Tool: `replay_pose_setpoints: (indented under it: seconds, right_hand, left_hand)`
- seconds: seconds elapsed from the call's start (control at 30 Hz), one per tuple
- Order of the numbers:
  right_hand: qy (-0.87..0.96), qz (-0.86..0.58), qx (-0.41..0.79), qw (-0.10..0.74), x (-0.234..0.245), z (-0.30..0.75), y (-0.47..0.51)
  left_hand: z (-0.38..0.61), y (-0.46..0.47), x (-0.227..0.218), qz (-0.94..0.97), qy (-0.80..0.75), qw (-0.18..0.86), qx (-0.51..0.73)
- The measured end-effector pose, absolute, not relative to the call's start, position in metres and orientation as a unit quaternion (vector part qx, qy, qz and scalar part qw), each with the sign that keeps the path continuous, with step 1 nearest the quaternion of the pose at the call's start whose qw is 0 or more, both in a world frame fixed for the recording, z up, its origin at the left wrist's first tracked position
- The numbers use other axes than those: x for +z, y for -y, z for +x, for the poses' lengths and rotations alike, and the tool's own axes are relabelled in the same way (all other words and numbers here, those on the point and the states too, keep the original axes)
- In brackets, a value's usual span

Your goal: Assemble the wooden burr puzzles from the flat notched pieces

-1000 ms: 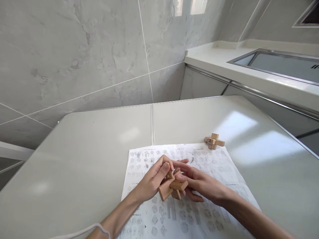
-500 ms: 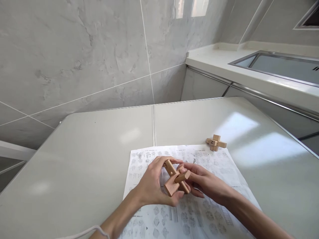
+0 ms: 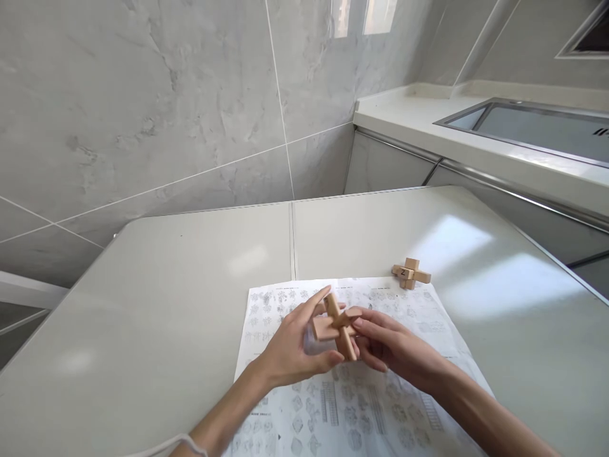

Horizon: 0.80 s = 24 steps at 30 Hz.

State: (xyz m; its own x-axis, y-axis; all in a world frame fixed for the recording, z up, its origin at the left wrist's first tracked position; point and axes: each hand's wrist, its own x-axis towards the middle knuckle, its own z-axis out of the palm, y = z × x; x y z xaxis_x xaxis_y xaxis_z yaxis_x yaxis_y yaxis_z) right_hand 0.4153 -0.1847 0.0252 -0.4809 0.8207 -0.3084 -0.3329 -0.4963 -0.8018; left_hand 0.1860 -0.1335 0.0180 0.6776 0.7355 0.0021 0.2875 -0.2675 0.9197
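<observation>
A wooden cross-shaped puzzle (image 3: pixel 335 325) of interlocked bars is held between both my hands, just above a printed instruction sheet (image 3: pixel 352 406). My left hand (image 3: pixel 294 346) cups its left side, thumb under it and index finger stretched over the top. My right hand (image 3: pixel 390 346) pinches the right end of one bar with its fingertips. A second, smaller wooden cross puzzle (image 3: pixel 411 273) with a letter on it lies on the table beyond the sheet's far right corner, apart from both hands.
The grey table (image 3: pixel 166 285) has a seam down its middle and ends at a marble-tiled wall (image 3: pixel 143 101). To the right stands a white counter (image 3: pixel 428 114) with a steel sink (image 3: pixel 537 127). A white cord (image 3: pixel 162 444) lies by my left forearm.
The puzzle has been turned in my hands and lifted slightly away from me. My left index finger has stretched out over its top, and my right fingers shifted onto a bar end.
</observation>
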Motion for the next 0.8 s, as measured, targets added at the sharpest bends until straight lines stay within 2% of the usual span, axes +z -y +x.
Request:
replay_pose_setpoints:
  seconds: [0.23, 0.47, 0.8]
  right_hand:
    - [0.235, -0.422, 0.748, 0.454, 0.020, 0.435, 0.181]
    - [0.124, -0.407, 0.722, 0.545, 0.010, 0.443, 0.173]
    - [0.092, -0.405, 0.689, 0.594, 0.004, 0.448, 0.167]
  left_hand:
    - [0.191, 0.135, 0.017, 0.709, -0.414, 0.519, 0.240]
    - [0.194, 0.135, 0.022, 0.731, -0.417, 0.499, 0.205]
    - [0.196, 0.133, 0.018, 0.799, -0.370, 0.430, 0.200]
